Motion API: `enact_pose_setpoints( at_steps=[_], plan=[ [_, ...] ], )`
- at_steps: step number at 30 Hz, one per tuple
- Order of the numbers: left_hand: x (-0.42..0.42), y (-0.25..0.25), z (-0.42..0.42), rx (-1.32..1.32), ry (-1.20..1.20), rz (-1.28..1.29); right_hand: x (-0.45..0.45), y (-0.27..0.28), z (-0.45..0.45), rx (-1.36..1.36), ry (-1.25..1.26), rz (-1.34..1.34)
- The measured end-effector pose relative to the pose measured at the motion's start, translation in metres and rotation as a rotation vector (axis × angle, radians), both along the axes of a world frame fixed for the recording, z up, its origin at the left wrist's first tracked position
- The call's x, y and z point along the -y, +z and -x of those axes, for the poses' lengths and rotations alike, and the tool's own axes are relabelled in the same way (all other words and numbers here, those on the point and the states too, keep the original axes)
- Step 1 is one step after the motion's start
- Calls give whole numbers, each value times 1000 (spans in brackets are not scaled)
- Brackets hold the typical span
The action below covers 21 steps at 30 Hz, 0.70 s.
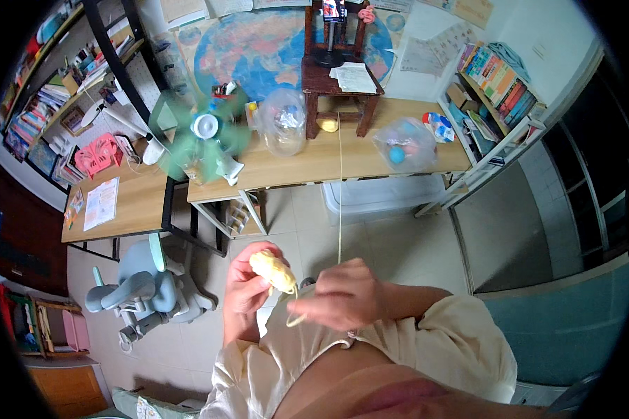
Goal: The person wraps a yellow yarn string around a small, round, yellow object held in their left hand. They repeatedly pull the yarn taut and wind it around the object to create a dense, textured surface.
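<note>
In my left hand [246, 288] is a small wound bundle of pale yellow yarn [272, 269], pinched between thumb and fingers. My right hand [343, 296], blurred, is closed around the yarn strand just to the right of the bundle. A short loop of yarn [295, 318] hangs between the two hands. From the right hand a taut strand [340, 209] runs away over the desk's front edge. It reaches toward a yellow yarn ball [327, 125] under the wooden chair on the desk.
A dark wooden chair [340, 78] stands on the long desk [293, 170], bearing papers and a phone on a stand. Plastic bags [406, 144] and a green fan [204, 131] share the desk. A swivel chair [147, 277] is at left, a lidded plastic bin [388, 196] below.
</note>
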<state>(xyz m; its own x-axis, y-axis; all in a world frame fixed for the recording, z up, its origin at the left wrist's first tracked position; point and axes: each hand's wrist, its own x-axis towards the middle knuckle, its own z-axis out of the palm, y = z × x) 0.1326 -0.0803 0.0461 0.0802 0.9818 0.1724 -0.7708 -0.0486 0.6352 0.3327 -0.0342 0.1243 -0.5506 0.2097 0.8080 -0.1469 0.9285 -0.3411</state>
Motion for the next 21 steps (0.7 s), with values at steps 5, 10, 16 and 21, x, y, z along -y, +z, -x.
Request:
enact_pose_setpoints(
  at_steps=[5,10,16,21],
  plan=[
    [6,-1,-43,126,-240,-56,17,-28,-59,189,-336,494],
    [17,7,-77,34,-296,23,43,-38,-104,380,-216,1096],
    [28,14,-115,-187,-183,136,73,-62,-115,319,-151,1101],
    [45,5,-120,-262,183,208,93,-59,-121,271,-399,941]
  ],
)
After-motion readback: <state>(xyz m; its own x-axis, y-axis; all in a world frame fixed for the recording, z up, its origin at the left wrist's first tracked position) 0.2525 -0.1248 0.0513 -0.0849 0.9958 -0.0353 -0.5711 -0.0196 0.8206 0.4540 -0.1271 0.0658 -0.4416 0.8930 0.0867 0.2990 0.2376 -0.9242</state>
